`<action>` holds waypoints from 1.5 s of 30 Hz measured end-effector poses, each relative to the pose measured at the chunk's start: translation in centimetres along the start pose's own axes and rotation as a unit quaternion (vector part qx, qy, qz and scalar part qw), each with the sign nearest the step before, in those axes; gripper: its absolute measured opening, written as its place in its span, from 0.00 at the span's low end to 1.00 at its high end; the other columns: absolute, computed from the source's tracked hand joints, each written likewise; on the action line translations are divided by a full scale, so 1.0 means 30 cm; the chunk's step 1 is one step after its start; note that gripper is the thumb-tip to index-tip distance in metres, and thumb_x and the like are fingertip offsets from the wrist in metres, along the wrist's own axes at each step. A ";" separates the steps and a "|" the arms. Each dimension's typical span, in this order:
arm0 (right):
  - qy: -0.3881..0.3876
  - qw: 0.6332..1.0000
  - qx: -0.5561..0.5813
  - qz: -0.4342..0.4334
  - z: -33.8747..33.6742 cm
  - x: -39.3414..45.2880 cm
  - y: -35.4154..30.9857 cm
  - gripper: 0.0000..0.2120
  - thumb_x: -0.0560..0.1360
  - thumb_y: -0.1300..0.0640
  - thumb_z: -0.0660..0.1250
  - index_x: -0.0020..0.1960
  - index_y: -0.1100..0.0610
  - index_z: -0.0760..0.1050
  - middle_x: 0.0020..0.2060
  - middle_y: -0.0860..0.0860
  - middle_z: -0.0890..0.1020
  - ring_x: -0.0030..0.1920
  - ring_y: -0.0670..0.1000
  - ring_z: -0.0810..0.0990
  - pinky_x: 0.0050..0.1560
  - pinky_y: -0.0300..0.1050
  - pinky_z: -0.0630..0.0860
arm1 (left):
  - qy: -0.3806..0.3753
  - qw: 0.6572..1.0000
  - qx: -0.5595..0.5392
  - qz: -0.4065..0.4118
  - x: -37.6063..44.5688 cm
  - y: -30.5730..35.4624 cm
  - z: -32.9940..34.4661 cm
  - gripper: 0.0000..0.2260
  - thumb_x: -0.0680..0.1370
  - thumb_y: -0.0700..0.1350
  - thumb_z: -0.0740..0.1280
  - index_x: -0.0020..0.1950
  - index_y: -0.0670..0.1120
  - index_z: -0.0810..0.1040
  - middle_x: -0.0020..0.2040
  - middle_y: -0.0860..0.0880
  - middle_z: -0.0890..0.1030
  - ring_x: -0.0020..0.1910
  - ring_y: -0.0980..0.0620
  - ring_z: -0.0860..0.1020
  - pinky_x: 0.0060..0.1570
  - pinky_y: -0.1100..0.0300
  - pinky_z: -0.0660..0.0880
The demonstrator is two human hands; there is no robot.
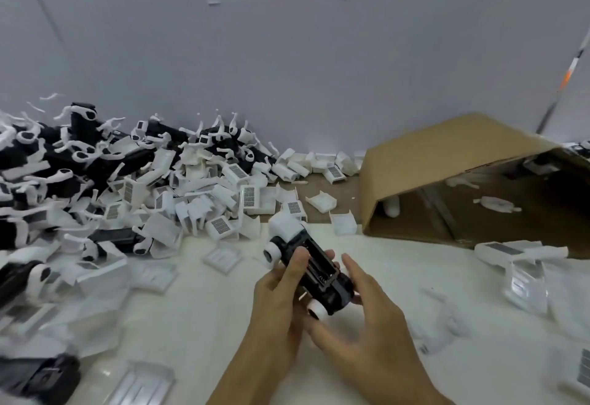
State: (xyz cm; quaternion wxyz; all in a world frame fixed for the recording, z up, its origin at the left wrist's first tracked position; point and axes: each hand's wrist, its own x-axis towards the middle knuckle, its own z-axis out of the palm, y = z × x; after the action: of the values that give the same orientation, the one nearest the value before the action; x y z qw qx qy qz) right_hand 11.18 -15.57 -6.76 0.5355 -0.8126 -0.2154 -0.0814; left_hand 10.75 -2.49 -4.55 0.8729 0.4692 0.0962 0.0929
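Across the white tabletop (198,325), a heap of black and white plastic parts (95,181); rightwards, a brown cardboard box (447,155) tipped sideways. Front centre, above the tabletop: left hand (281,289) curled round a black plastic housing with white caps (314,264), right hand (360,318) spread, touching its near end.

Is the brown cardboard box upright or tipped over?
Tipped on its side: the brown cardboard box opens sideways, with white plastic parts lying on its lower inside wall.

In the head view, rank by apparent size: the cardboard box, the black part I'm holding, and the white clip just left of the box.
1. cardboard box
2. black part, enlarged by nearness to the camera
3. white clip
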 end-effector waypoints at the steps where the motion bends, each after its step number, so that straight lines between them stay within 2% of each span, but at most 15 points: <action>1: -0.015 1.000 -0.014 0.014 0.003 -0.002 0.006 0.41 0.63 0.35 0.77 0.70 0.33 0.61 0.58 0.26 0.73 0.62 0.31 0.72 0.56 0.22 0.67 | 0.009 1.000 0.009 0.010 -0.001 -0.003 0.001 0.19 0.68 0.55 0.77 0.51 0.43 0.87 0.55 0.39 0.85 0.53 0.41 0.85 0.44 0.53 0.83; 4: 0.002 1.000 -0.005 0.015 0.007 -0.001 0.005 0.27 0.59 0.32 0.73 0.57 0.29 0.69 0.51 0.30 0.79 0.54 0.36 0.78 0.50 0.26 0.72 | 0.018 0.998 0.045 0.027 -0.009 -0.004 0.008 0.19 0.67 0.60 0.76 0.48 0.46 0.88 0.53 0.42 0.86 0.53 0.42 0.85 0.46 0.52 0.83; 9: 0.030 0.999 0.012 -0.021 -0.005 -0.001 -0.019 0.17 0.64 0.37 0.73 0.50 0.39 0.76 0.42 0.36 0.83 0.46 0.41 0.82 0.44 0.33 0.75 | -0.008 0.993 0.112 0.036 -0.027 0.002 0.017 0.17 0.69 0.57 0.75 0.49 0.46 0.87 0.51 0.43 0.87 0.53 0.44 0.85 0.52 0.55 0.83; 12: 0.014 0.999 0.027 -0.020 -0.009 0.001 -0.029 0.18 0.65 0.38 0.73 0.53 0.40 0.76 0.44 0.37 0.83 0.49 0.40 0.81 0.47 0.28 0.71 | -0.019 0.990 0.130 0.046 -0.031 0.009 0.008 0.12 0.72 0.54 0.74 0.49 0.48 0.87 0.50 0.43 0.87 0.52 0.46 0.86 0.49 0.60 0.82; 15: 0.014 0.999 0.035 0.005 -0.003 -0.004 -0.029 0.22 0.62 0.36 0.72 0.54 0.36 0.71 0.48 0.35 0.82 0.52 0.38 0.79 0.49 0.23 0.68 | -0.028 0.987 0.151 0.049 -0.036 0.014 -0.002 0.13 0.72 0.56 0.74 0.48 0.49 0.87 0.50 0.43 0.87 0.53 0.46 0.85 0.54 0.55 0.79; 18: 0.031 0.999 0.027 -0.001 -0.004 -0.005 -0.024 0.22 0.62 0.38 0.73 0.52 0.34 0.70 0.46 0.35 0.81 0.49 0.39 0.80 0.46 0.28 0.73 | -0.057 0.983 0.167 0.046 -0.042 0.009 -0.001 0.16 0.70 0.59 0.74 0.50 0.50 0.87 0.51 0.43 0.87 0.54 0.45 0.85 0.59 0.50 0.78; 20: 0.011 0.999 0.031 -0.002 -0.010 -0.001 -0.010 0.25 0.64 0.40 0.75 0.58 0.34 0.71 0.51 0.33 0.81 0.55 0.37 0.79 0.53 0.31 0.75 | -0.058 0.976 0.197 0.076 -0.039 0.005 -0.003 0.14 0.69 0.59 0.75 0.50 0.53 0.86 0.51 0.48 0.87 0.54 0.49 0.85 0.54 0.57 0.80; 23: -0.036 0.997 0.062 0.017 -0.023 0.007 -0.006 0.41 0.67 0.49 0.76 0.75 0.35 0.61 0.70 0.29 0.69 0.71 0.31 0.65 0.73 0.42 0.66 | 0.004 0.925 0.320 0.203 -0.029 0.017 -0.035 0.09 0.73 0.45 0.78 0.52 0.53 0.85 0.49 0.54 0.87 0.52 0.59 0.83 0.49 0.64 0.77; 26: -0.014 0.995 0.095 -0.032 -0.035 0.008 0.001 0.45 0.64 0.46 0.72 0.77 0.35 0.57 0.70 0.26 0.67 0.73 0.34 0.64 0.71 0.39 0.66 | -0.001 0.764 0.516 0.386 -0.007 0.017 -0.080 0.24 0.71 0.27 0.74 0.65 0.41 0.80 0.59 0.50 0.80 0.59 0.56 0.78 0.57 0.65 0.74; 29: 0.006 0.994 0.104 -0.015 -0.033 -0.003 -0.005 0.41 0.61 0.39 0.77 0.71 0.31 0.65 0.63 0.26 0.74 0.66 0.34 0.73 0.59 0.25 0.70 | -0.054 0.704 0.566 0.425 -0.011 -0.005 -0.077 0.28 0.69 0.28 0.72 0.68 0.41 0.78 0.61 0.50 0.77 0.59 0.47 0.79 0.58 0.56 0.77; 34: 0.063 0.993 0.097 -0.024 -0.025 0.002 -0.013 0.31 0.61 0.51 0.79 0.60 0.35 0.72 0.50 0.29 0.81 0.51 0.35 0.82 0.44 0.24 0.75 | -0.090 0.688 0.602 0.395 -0.012 -0.035 -0.076 0.30 0.70 0.29 0.75 0.71 0.43 0.77 0.64 0.50 0.78 0.60 0.48 0.79 0.61 0.60 0.73; 38: 0.074 0.986 0.152 0.018 -0.026 0.005 -0.011 0.28 0.60 0.45 0.78 0.59 0.40 0.76 0.48 0.33 0.83 0.48 0.38 0.83 0.43 0.28 0.77 | -0.073 0.694 0.590 0.406 -0.017 -0.032 -0.060 0.23 0.71 0.37 0.70 0.67 0.42 0.79 0.60 0.51 0.80 0.56 0.54 0.76 0.59 0.71 0.68; 40: 0.072 0.981 0.174 0.050 -0.026 0.007 -0.009 0.27 0.61 0.45 0.77 0.59 0.43 0.77 0.48 0.33 0.83 0.49 0.38 0.83 0.44 0.29 0.77 | -0.072 0.701 0.585 0.400 -0.021 -0.036 -0.055 0.21 0.71 0.41 0.72 0.64 0.44 0.80 0.57 0.52 0.80 0.54 0.55 0.76 0.58 0.68 0.69; 43: 0.103 0.972 0.197 0.080 -0.031 0.015 -0.015 0.26 0.58 0.41 0.77 0.56 0.42 0.78 0.45 0.34 0.84 0.46 0.38 0.83 0.40 0.30 0.78 | -0.062 0.700 0.602 0.379 -0.024 -0.054 -0.049 0.31 0.66 0.48 0.80 0.66 0.49 0.73 0.58 0.51 0.77 0.56 0.53 0.72 0.57 0.58 0.71; 45: 0.118 0.969 0.196 0.091 -0.033 0.019 -0.019 0.28 0.56 0.34 0.73 0.54 0.43 0.80 0.45 0.35 0.84 0.46 0.38 0.83 0.40 0.31 0.78 | -0.026 0.684 0.597 0.419 -0.015 -0.055 -0.042 0.34 0.63 0.45 0.83 0.60 0.50 0.67 0.56 0.51 0.71 0.53 0.50 0.68 0.51 0.54 0.71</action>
State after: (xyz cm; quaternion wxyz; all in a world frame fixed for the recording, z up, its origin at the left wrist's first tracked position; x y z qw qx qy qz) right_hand 11.54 -16.13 -5.67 0.7112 -0.6925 -0.0872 -0.0838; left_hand 10.11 -2.49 -6.57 0.2808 0.8845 -0.0974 0.3595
